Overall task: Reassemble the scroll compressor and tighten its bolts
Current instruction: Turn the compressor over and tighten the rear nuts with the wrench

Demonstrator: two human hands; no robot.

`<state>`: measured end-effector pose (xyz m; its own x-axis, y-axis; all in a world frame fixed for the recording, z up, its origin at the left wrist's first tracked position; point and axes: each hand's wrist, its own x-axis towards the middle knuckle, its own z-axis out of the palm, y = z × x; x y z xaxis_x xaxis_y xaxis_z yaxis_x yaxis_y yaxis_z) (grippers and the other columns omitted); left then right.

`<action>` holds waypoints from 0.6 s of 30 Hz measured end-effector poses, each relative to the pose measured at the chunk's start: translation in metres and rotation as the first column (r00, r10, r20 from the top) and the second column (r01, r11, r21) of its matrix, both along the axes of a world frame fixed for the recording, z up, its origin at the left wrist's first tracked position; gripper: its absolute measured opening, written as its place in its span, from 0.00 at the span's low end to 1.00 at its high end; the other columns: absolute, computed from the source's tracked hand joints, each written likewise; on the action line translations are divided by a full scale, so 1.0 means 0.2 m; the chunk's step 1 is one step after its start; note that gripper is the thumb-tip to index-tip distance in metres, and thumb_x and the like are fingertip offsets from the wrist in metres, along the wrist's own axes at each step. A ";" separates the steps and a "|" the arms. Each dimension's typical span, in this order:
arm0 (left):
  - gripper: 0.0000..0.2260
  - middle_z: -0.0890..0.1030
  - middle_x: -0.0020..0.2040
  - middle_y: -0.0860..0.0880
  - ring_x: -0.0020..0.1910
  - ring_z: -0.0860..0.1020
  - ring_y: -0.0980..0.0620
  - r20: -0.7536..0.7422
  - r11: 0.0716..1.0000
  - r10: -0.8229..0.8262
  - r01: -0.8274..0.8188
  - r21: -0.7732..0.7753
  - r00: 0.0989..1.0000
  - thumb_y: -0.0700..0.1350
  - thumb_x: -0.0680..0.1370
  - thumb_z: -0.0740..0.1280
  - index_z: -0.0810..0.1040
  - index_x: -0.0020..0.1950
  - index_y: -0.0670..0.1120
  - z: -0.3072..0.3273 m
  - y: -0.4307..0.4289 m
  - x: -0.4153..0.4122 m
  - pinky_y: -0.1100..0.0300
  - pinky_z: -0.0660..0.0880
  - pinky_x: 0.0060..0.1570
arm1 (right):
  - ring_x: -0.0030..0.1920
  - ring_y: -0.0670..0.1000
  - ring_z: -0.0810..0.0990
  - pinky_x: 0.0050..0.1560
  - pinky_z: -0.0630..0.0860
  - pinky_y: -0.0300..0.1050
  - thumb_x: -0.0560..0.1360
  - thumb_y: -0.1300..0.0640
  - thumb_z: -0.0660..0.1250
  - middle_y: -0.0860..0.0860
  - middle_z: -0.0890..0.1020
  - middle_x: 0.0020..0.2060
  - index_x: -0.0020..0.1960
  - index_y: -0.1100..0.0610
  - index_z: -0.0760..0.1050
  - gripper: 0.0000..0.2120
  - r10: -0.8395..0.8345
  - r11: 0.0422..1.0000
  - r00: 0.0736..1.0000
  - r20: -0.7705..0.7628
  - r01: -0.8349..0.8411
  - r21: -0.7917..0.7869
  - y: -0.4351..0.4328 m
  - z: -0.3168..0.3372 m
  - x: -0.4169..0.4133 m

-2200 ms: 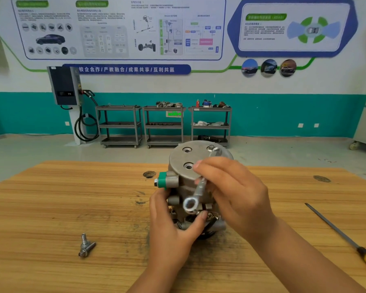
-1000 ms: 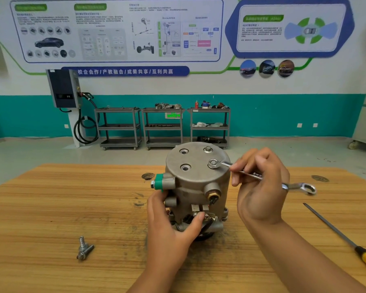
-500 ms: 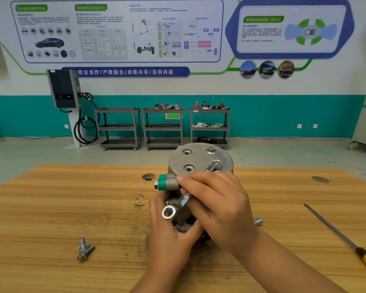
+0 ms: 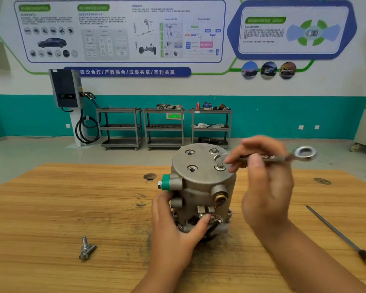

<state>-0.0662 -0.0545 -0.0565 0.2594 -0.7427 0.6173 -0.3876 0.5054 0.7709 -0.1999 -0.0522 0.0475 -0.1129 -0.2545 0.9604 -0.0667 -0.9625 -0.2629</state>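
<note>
Grey cast metal forms the compressor [image 4: 201, 187], stood upright mid-table [image 4: 51, 208] and gripped low by the left hand [image 4: 175, 229]. A wrench [image 4: 300, 154] is pinched in the curled right hand [image 4: 266, 187], its near end blurred beside a fitted bolt [image 4: 219, 166]. If the wrench is poorly seated, the bolt head could be rounded, or the compressor tipped.

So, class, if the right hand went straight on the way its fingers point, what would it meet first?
Probably the near bolt on top of the compressor, just left of the right hand, which holds a wrench; depth is unclear.
</note>
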 end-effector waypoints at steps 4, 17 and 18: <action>0.29 0.64 0.57 0.73 0.59 0.68 0.70 0.004 1.000 -0.008 0.008 0.020 1.000 0.68 0.59 0.68 0.60 0.57 0.72 0.01 0.01 -0.01 0.73 0.68 0.49 | 0.31 0.48 0.74 0.35 0.72 0.39 0.76 0.62 0.52 0.50 0.79 0.30 0.49 0.54 0.68 0.08 0.159 0.951 0.952 0.263 -0.220 0.219 -0.02 0.06 -0.06; 0.30 0.63 0.57 0.73 0.60 0.66 0.70 -0.006 0.999 -0.039 0.040 0.018 0.999 0.67 0.60 0.68 0.61 0.59 0.68 0.01 0.01 -0.01 0.76 0.66 0.50 | 0.25 0.49 0.70 0.28 0.69 0.38 0.80 0.65 0.48 0.52 0.76 0.25 0.44 0.59 0.68 0.12 0.207 0.738 0.757 0.620 -0.537 0.409 -0.15 0.04 -0.12; 0.30 0.63 0.57 0.73 0.61 0.66 0.70 -0.009 0.999 -0.041 0.041 0.019 0.999 0.67 0.60 0.68 0.61 0.58 0.68 0.01 0.01 -0.01 0.77 0.66 0.50 | 0.24 0.49 0.69 0.27 0.68 0.38 0.80 0.65 0.49 0.52 0.75 0.25 0.44 0.59 0.67 0.11 0.193 0.718 0.747 0.637 -0.550 0.427 -0.15 0.04 -0.13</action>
